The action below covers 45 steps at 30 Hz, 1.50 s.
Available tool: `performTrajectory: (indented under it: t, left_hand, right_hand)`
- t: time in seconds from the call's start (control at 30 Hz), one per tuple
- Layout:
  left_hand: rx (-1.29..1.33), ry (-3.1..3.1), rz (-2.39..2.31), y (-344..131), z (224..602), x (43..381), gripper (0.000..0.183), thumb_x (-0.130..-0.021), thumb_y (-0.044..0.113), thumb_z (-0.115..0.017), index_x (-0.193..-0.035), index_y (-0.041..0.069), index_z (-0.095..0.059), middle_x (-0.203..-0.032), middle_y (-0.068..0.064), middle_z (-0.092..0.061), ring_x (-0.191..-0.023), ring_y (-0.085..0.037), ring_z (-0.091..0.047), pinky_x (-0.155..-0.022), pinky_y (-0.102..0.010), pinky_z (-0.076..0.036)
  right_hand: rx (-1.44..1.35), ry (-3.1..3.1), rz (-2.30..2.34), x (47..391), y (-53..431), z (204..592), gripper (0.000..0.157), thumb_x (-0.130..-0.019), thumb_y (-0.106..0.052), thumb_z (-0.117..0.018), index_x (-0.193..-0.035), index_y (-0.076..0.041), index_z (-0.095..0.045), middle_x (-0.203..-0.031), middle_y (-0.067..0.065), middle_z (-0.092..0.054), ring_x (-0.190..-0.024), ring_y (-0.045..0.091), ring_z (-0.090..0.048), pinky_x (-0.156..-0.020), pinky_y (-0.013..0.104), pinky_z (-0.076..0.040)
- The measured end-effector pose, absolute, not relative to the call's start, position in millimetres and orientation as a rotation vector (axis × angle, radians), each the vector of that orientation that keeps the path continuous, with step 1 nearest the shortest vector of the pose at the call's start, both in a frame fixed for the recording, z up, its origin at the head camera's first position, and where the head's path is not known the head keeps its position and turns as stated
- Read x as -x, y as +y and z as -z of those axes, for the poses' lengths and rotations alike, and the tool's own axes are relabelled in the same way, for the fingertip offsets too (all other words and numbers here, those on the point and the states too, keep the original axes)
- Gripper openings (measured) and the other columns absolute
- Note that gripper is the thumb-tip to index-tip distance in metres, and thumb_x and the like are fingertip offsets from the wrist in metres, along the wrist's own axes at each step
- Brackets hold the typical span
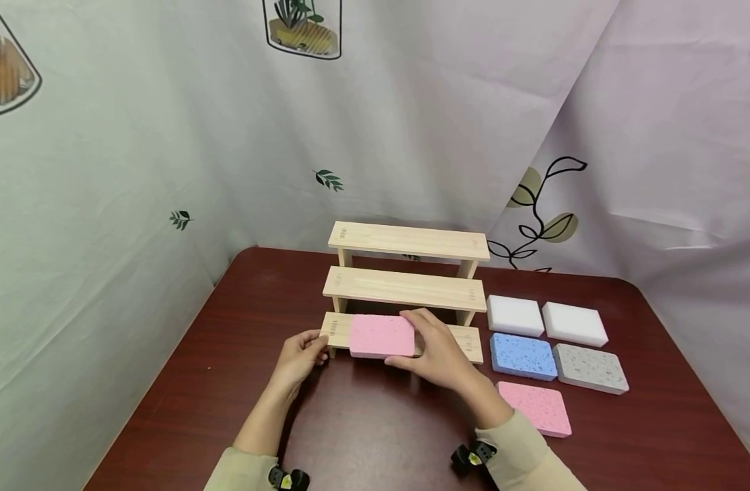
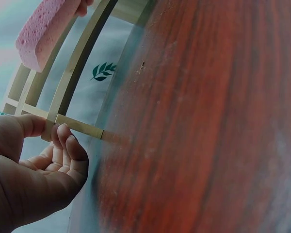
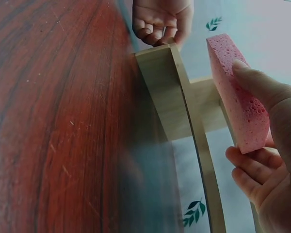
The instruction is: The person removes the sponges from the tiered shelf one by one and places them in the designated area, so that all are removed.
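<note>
A pink sponge [image 1: 382, 335] is held by my right hand [image 1: 435, 348], thumb on its near edge and fingers at the far side. In the head view it overlaps the lowest step of a three-tier wooden stand [image 1: 406, 287]; the right wrist view shows the sponge [image 3: 236, 92] raised above that step's board. My left hand [image 1: 300, 360] pinches the left end of the lowest step between thumb and fingers, as the left wrist view also shows, with the hand [image 2: 41, 170] at the board's corner.
Right of the stand lie two white sponges [image 1: 515, 316], a blue sponge [image 1: 523, 356], a grey sponge [image 1: 591, 368] and another pink sponge [image 1: 537, 408], partly behind my right forearm. All rest on a dark red-brown table [image 1: 375, 423]. A pale printed curtain [image 1: 412, 123] hangs behind.
</note>
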<state>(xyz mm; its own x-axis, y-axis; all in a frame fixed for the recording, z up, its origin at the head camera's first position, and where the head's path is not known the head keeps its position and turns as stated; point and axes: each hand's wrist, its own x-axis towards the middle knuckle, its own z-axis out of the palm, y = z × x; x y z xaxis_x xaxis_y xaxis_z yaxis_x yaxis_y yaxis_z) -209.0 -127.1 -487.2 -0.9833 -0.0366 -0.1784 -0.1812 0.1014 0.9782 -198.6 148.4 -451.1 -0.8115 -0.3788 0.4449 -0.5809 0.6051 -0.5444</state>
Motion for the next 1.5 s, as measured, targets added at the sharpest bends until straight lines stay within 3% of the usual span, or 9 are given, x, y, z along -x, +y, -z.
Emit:
performTrajectory:
  t: [0.53, 0.87, 1.1, 1.5]
  left_hand:
    - [0.278, 2.267, -2.026, -126, 487, 206, 0.03, -0.1, 0.004, -0.058, -0.122, -0.016, -0.06, -0.082, -0.007, -0.065, -0.067, -0.013, -0.059, -0.062, -0.022, -0.052]
    - [0.298, 2.271, -2.015, -126, 486, 205, 0.03, -0.1, 0.004, -0.058, -0.123, -0.015, -0.06, -0.083, -0.006, -0.064, -0.068, -0.012, -0.059, -0.063, -0.021, -0.052]
    - [0.284, 2.288, -2.001, -126, 486, 203, 0.029, -0.101, 0.005, -0.057, -0.123, -0.014, -0.061, -0.086, -0.01, -0.066, -0.068, -0.012, -0.059, -0.064, -0.022, -0.052]
    - [0.283, 2.28, -2.01, -125, 485, 204, 0.03, -0.1, 0.004, -0.058, -0.123, -0.014, -0.061, -0.084, -0.009, -0.065, -0.068, -0.012, -0.059, -0.063, -0.021, -0.052]
  right_hand:
    - [-0.75, -2.586, -1.014, 187, 170, 441, 0.08, -0.07, -0.041, -0.093, -0.132, -0.002, -0.061, -0.126, 0.005, -0.063, -0.118, 0.022, -0.06, -0.101, 0.045, -0.049]
    - [-0.707, -2.594, -1.054, 178, 185, 432, 0.079, -0.068, -0.04, -0.093, -0.132, -0.007, -0.062, -0.128, 0.004, -0.063, -0.121, 0.024, -0.058, -0.101, 0.055, -0.043]
    - [-0.715, -2.579, -1.036, 174, 196, 430, 0.078, -0.068, -0.039, -0.094, -0.132, -0.006, -0.062, -0.125, 0.004, -0.064, -0.117, 0.023, -0.06, -0.097, 0.05, -0.05]
    - [-0.645, -2.612, -1.006, 166, 222, 434, 0.08, -0.067, -0.036, -0.095, -0.133, -0.004, -0.062, -0.125, 0.008, -0.064, -0.114, 0.027, -0.062, -0.094, 0.054, -0.051]
